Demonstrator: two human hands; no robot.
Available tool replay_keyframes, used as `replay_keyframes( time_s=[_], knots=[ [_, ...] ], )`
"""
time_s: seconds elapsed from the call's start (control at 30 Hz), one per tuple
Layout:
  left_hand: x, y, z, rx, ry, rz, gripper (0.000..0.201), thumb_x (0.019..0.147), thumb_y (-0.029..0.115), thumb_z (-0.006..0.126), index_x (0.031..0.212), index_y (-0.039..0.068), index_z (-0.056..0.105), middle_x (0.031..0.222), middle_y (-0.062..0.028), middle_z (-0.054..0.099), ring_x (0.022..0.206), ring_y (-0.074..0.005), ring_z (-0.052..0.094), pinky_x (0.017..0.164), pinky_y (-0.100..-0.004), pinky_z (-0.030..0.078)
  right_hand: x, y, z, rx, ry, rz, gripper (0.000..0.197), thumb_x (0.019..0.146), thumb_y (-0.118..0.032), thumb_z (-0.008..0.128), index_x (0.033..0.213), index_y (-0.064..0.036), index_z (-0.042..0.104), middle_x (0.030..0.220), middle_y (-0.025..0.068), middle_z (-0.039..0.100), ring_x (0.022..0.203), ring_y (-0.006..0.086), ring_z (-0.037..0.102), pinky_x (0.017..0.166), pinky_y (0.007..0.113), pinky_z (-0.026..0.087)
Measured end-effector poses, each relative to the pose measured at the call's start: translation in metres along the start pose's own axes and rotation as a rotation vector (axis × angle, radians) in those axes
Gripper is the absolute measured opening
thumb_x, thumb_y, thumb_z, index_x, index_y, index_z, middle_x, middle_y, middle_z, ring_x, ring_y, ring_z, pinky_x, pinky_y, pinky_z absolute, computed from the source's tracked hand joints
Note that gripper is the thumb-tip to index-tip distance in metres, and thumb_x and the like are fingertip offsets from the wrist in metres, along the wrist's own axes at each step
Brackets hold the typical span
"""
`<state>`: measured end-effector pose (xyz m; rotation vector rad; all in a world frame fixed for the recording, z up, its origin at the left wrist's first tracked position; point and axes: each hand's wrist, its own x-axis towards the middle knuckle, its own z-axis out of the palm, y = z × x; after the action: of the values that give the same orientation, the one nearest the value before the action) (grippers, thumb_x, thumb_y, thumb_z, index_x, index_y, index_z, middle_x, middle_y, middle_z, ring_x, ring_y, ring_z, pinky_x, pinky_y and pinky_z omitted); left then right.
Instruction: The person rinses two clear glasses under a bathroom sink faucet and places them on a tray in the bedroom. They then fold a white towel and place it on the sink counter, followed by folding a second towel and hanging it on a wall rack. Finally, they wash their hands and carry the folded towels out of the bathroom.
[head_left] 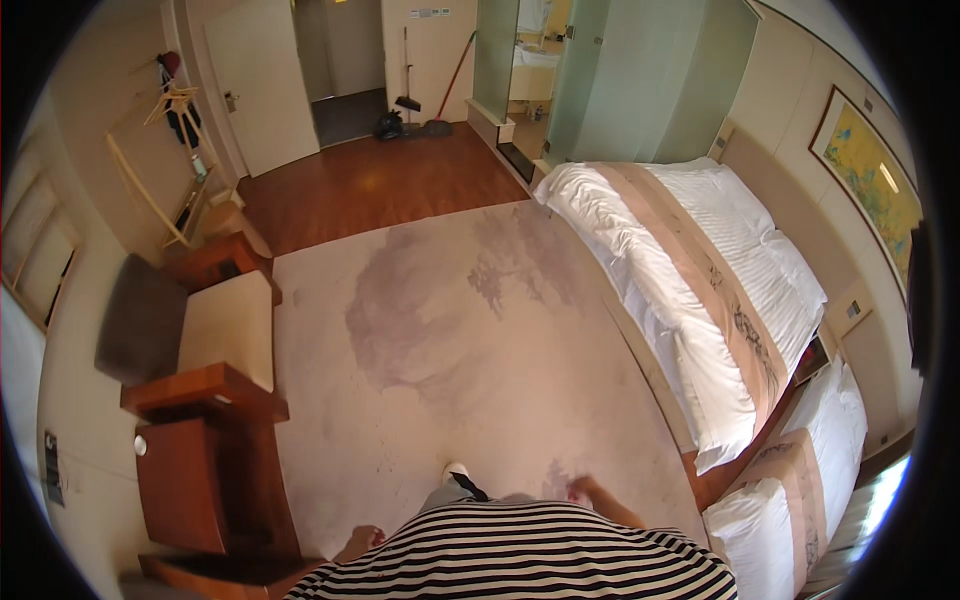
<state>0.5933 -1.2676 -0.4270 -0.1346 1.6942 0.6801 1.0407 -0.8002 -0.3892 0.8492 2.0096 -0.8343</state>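
Observation:
My left hand (pixel 363 541) hangs low beside my striped shirt, over the carpet (pixel 480 330) and nearest to the wooden furniture on the left. My right hand (pixel 592 493) swings out in front of my right side, also above the carpet. Both hands are small and smeared here, with a bit of red at the fingertips. No object shows in either, but how the fingers are held cannot be made out. One pale shoe (pixel 456 469) shows ahead of my body.
Two beds, a far one (pixel 690 290) and a nearer one (pixel 800 480), line the right. A cushioned wooden armchair (pixel 228 325) and a small wooden table (pixel 180 485) stand left. Ahead are an open door (pixel 262 85), a broom (pixel 407 102), a dustpan (pixel 438 127) and a black bag (pixel 388 125).

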Motion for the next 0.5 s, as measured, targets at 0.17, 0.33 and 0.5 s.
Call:
replay_keyframes(
  time_s=[0.17,0.33,0.5],
  knots=[
    [0.055,0.246,-0.044,-0.084,0.207,0.235,0.013,0.082,0.010,0.056,0.075,-0.001,0.060,0.065,-0.0100,0.060,0.054,-0.0167,0.058,0.045,-0.0282,0.046,0.019,-0.049,-0.066,1.034,0.144,0.392,0.018,0.083,-0.021,0.054,0.076,-0.0115,0.067,0.069,0.0076,0.067,0.061,0.0169,0.064,0.052,0.034,0.049],
    [0.103,0.477,-0.006,-0.173,0.182,0.572,0.017,0.078,0.009,0.060,0.063,0.002,0.059,0.057,-0.0080,0.057,0.053,-0.0159,0.058,0.048,-0.0278,0.047,0.090,-0.046,-0.186,1.147,0.187,0.430,0.021,0.083,-0.016,0.052,0.069,-0.0076,0.066,0.065,0.0101,0.065,0.056,0.0180,0.062,0.047,0.034,0.048],
    [0.154,0.590,-0.012,1.156,0.048,0.851,0.021,0.078,0.007,0.063,0.058,0.001,0.060,0.057,-0.0086,0.057,0.055,-0.0187,0.058,0.050,-0.0270,0.048,0.190,0.001,-0.315,1.124,0.194,0.481,0.026,0.083,-0.011,0.050,0.063,-0.0037,0.064,0.062,0.0125,0.063,0.051,0.0191,0.061,0.042,0.034,0.047]
  ],
)
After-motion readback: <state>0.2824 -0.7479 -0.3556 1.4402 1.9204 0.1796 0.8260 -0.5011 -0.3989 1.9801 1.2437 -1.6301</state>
